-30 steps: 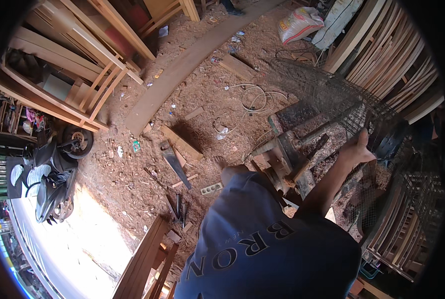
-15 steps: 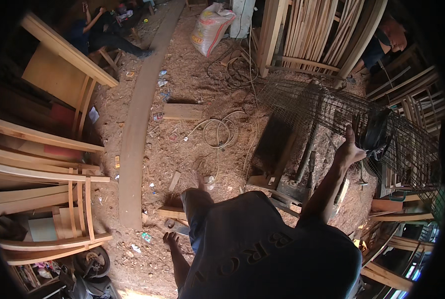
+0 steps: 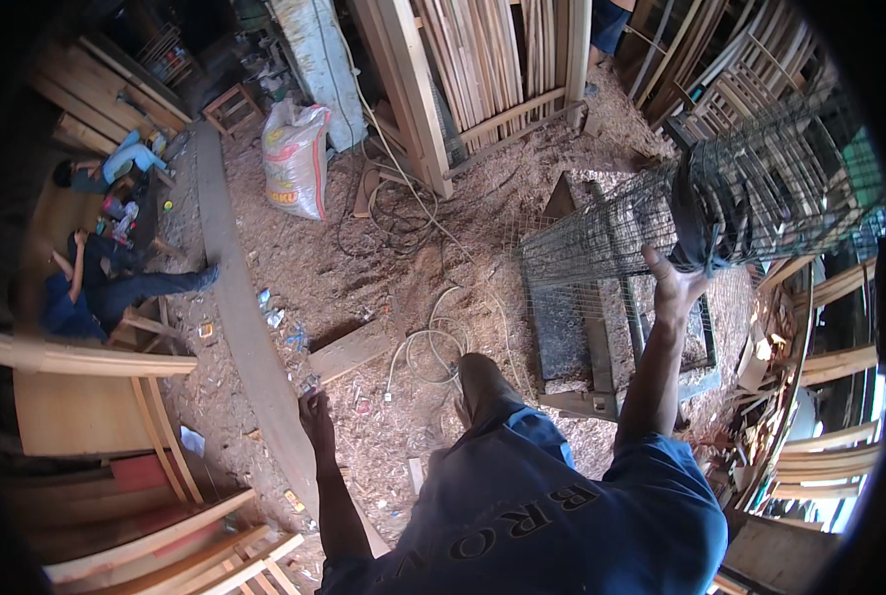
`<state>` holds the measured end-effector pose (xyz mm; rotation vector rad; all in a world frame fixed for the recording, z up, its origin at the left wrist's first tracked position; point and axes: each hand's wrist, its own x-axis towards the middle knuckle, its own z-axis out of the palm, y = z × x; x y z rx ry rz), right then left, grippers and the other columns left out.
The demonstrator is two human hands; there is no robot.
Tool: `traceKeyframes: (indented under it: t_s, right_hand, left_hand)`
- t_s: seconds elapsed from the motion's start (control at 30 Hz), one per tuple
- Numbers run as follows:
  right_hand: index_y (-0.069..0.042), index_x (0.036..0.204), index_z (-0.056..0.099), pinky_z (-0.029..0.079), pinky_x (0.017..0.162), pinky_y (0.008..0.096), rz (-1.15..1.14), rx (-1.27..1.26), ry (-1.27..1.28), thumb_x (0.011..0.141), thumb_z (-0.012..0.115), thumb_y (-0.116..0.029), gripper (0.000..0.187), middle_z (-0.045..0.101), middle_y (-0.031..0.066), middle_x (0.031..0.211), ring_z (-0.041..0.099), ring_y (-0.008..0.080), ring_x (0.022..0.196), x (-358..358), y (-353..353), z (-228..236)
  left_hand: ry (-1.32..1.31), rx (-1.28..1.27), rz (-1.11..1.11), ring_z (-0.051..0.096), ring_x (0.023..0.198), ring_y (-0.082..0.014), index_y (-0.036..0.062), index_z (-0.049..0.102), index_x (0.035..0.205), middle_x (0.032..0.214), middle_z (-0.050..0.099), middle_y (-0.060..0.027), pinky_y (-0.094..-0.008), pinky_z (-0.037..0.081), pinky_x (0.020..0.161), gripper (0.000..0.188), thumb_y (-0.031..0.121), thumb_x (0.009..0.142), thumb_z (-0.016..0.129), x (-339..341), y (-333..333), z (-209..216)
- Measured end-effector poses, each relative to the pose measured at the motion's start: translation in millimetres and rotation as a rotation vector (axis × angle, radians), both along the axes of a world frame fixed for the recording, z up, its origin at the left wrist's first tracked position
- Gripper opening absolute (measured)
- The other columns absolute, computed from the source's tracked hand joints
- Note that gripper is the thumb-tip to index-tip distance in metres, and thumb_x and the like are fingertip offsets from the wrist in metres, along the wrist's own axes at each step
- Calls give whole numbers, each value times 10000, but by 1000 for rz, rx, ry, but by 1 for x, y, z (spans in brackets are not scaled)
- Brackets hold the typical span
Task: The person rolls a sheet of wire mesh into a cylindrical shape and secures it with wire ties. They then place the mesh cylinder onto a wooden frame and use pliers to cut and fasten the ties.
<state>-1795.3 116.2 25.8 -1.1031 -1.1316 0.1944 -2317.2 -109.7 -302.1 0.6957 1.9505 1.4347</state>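
Note:
My right hand (image 3: pixel 676 286), arm stretched forward, is closed at the black strap (image 3: pixel 683 203) of a long dark wire-mesh cage (image 3: pixel 601 233). The thumb points up along the mesh; the other fingers are partly hidden behind the strap. The cage hangs off the ground at the right, its narrower end toward the middle and its wide end at the right rim. My left hand (image 3: pixel 316 416) hangs low beside my body above the plank on the floor, holding nothing, its fingers loosely bent and somewhat apart.
Beneath the cage stands a low dark metal-and-wood machine frame (image 3: pixel 572 347). A looped pale cable (image 3: pixel 433 347), a wood block (image 3: pixel 349 352) and a long floor plank (image 3: pixel 230 258) lie ahead. Beyond are a full sack (image 3: pixel 296 164) and upright timber racks (image 3: pixel 472 59); two people sit at the left.
I have stepped forward and turned to the right, so the sack and racks appear nearer and further left. The cage still hangs from my right hand; my left arm has swung forward.

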Motion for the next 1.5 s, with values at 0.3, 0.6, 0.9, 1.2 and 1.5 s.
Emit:
traceKeyframes:
  t_s: [0.3, 0.6, 0.9, 1.2, 1.5]
  right_hand:
    - [16, 1471, 339, 371, 1107, 435, 574, 166, -161, 768, 824, -266, 900, 563, 166, 1329, 519, 263, 1253, 8, 163, 176]
    - [-42, 1391, 507, 396, 999, 348, 192, -132, -69, 935, 643, -423, 610, 589, 70, 1287, 531, 202, 1162, 46, 370, 289]
    - [-61, 1462, 303, 404, 1088, 463, 54, -8, -104, 799, 811, -277, 862, 524, 163, 1337, 532, 288, 1213, 22, 558, 152]
    - [16, 1490, 133, 368, 1141, 575, 18, -253, -144, 658, 911, -322, 1189, 373, 290, 1459, 427, 418, 1338, -53, 782, -115]
    - [-15, 1510, 219, 342, 1182, 500, -61, -638, -218, 647, 910, -304, 1142, 348, 269, 1477, 368, 405, 1379, -135, 923, -351]
  left_hand:
    - [-14, -376, -279, 620, 840, -129, 85, 591, 1118, 951, 641, -57, -314, 542, 607, 197, 103, 922, 598, -36, 233, -79]
    - [24, -916, -806, 719, 843, -220, 135, 756, 976, 973, 752, -63, -336, 557, 762, 225, 280, 900, 603, 34, 230, -120]
    - [-195, -778, -486, 709, 843, -207, 98, 742, 973, 948, 742, -73, -328, 552, 774, 179, 194, 874, 628, 11, 379, -83]
    - [242, -860, -845, 695, 824, -178, 56, 707, 990, 890, 719, -68, -324, 551, 738, 146, 110, 864, 656, -45, 577, -85]
    - [-294, -917, -566, 690, 1005, -262, 19, 562, 1169, 1084, 689, -155, -403, 593, 809, 223, 123, 974, 597, -99, 683, -76]
